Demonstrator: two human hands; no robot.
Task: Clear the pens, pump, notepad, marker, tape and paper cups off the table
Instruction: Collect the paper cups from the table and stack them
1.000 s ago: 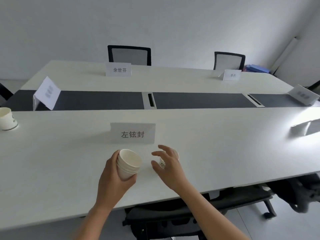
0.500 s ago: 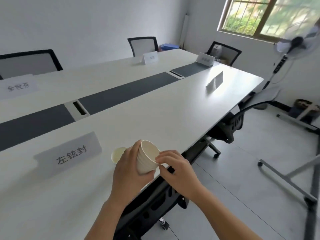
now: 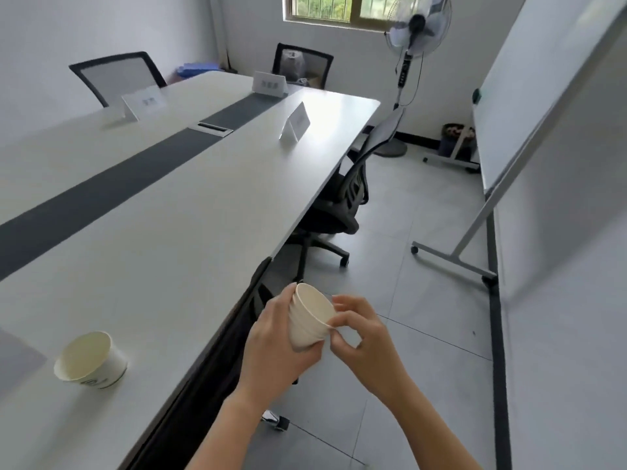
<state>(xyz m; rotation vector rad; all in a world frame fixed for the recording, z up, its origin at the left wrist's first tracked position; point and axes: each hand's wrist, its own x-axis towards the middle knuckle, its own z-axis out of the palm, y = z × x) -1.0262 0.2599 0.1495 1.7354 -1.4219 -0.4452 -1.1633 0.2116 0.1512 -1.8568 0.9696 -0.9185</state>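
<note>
**Plainly, the loose cup lies off to the left**

The left hand (image 3: 274,344) grips a stack of paper cups (image 3: 312,317) round its side. The stack's mouth tilts up and to the right, and it is held out past the edge of the table (image 3: 169,232), over the floor. The right hand (image 3: 366,340) pinches the stack's rim between thumb and fingertips. A single paper cup (image 3: 91,361) stands mouth-up on the table, near the edge on the person's side. It is well apart from both hands and to their left. The left hand is nearer but full, so I judge the right must release the rim and cross over, or the stack must travel to the cup.
</note>
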